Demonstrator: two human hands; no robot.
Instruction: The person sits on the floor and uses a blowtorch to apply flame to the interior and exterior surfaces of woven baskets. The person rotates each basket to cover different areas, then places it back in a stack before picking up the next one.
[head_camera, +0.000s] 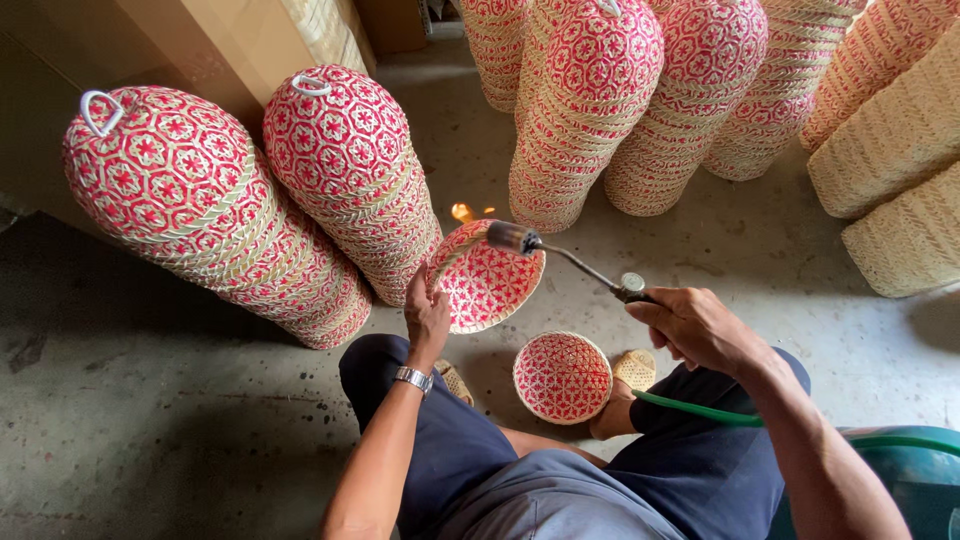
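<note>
Concrete floor spreads under me, tall stacks of red-and-straw woven bamboo baskets (350, 180) beyond my hands; my left hand (427, 315) grips a round red-patterned woven basket (488, 278) while my right hand (695, 328) clamps the metal gas torch (560, 252), flame at its rim, one similar small basket (562, 377) lying between my knees, judged unsinged.

Left hand's fingers (436, 283) hidden behind the held woven basket (487, 277). Basket stacks (590, 100) cut off at top edge. Green hose (700, 408) running out at right edge.
</note>
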